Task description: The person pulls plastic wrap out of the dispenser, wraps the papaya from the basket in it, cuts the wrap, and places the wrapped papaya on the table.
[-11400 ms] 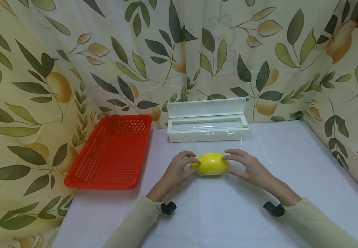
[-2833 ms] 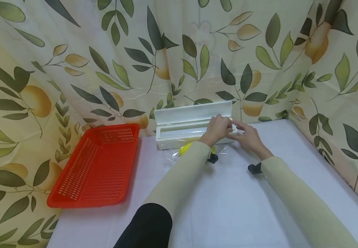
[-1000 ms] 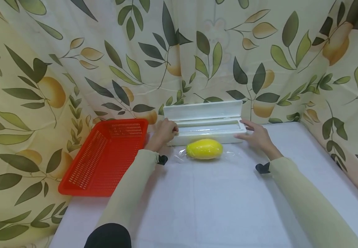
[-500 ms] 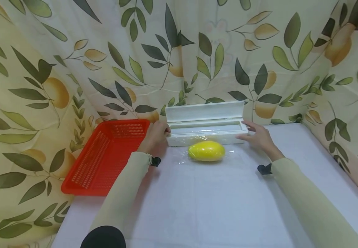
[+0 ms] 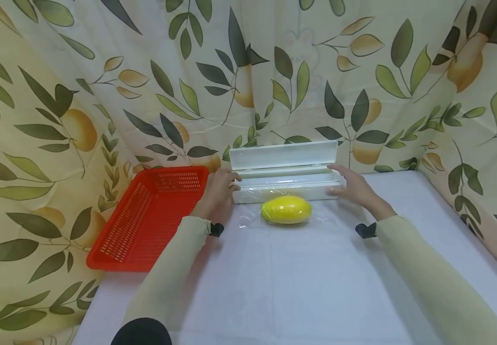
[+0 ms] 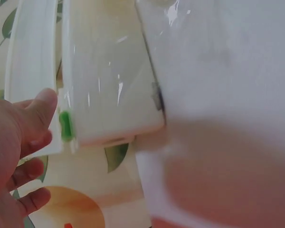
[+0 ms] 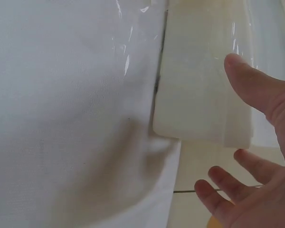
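A white cling film dispenser stands at the back of the table, its long lid tipped up. My left hand is at its left end, fingers loosely bent and apart; in the left wrist view the thumb lies beside a small green slider on the edge. My right hand is at the right end, with the thumb against the box in the right wrist view and the other fingers extended past its end. In front lies a yellow oval fruit on clear film that spreads out on both sides.
A red perforated plastic basket stands to the left, close to my left forearm. Leaf-patterned curtains hang around the back and sides of the table. A white cloth covers the tabletop.
Earlier both hands held the fruit, then met at the dispenser's right end. The left hand has since moved to the left end and loosened its fingers; the right fingertips have shifted inward over the box.
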Motion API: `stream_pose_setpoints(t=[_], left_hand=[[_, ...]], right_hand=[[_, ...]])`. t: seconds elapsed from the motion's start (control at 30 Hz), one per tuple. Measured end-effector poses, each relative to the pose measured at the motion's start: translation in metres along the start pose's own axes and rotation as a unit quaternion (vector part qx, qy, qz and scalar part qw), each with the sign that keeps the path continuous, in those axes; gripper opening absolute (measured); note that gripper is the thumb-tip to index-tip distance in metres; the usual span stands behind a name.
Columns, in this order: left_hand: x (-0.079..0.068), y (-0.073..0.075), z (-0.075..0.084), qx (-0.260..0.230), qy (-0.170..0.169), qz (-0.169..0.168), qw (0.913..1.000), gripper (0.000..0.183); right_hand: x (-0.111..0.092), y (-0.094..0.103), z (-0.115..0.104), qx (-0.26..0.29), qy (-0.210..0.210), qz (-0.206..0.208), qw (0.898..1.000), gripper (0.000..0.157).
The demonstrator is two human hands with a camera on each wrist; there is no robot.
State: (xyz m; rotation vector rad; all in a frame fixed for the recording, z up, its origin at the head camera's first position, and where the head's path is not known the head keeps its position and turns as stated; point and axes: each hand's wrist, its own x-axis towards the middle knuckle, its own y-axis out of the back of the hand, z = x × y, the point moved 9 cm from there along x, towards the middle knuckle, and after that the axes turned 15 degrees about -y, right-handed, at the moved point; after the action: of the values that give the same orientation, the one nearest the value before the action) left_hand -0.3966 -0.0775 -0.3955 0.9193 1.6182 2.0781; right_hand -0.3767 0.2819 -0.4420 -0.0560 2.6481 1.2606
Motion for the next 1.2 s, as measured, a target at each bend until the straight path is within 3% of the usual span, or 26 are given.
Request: stream_pose_setpoints(t=[0.17, 0.33, 0.5, 0.97, 1.2], left_hand=[[0.004, -0.005, 0.008, 0.052, -0.007, 0.001, 0.9986, 0.020], [0.002, -0.011, 0.010, 0.040, 0.009, 0.002, 0.9992, 0.020], [-0.003, -0.011, 0.008, 0.028, 0.022, 0.027, 0.9990, 0.017], [-0.013, -0.004, 0.010, -0.008, 0.034, 0.061, 0.9975, 0.011], [-0.021, 0.006, 0.017, 0.011, 0.036, 0.050, 0.9980, 0.011]], right_hand=[[-0.004, 0.003, -0.001, -0.004, 0.025, 0.017, 1.000, 0.070], [-0.006, 0.005, 0.002, 0.005, 0.047, 0.038, 0.998, 0.039], [-0.008, 0.001, 0.001, 0.013, 0.052, 0.041, 0.998, 0.017], [-0.020, 0.002, -0.008, 0.004, 0.062, 0.055, 0.997, 0.011], [-0.034, 0.007, -0.015, 0.003, 0.090, 0.069, 0.994, 0.008]])
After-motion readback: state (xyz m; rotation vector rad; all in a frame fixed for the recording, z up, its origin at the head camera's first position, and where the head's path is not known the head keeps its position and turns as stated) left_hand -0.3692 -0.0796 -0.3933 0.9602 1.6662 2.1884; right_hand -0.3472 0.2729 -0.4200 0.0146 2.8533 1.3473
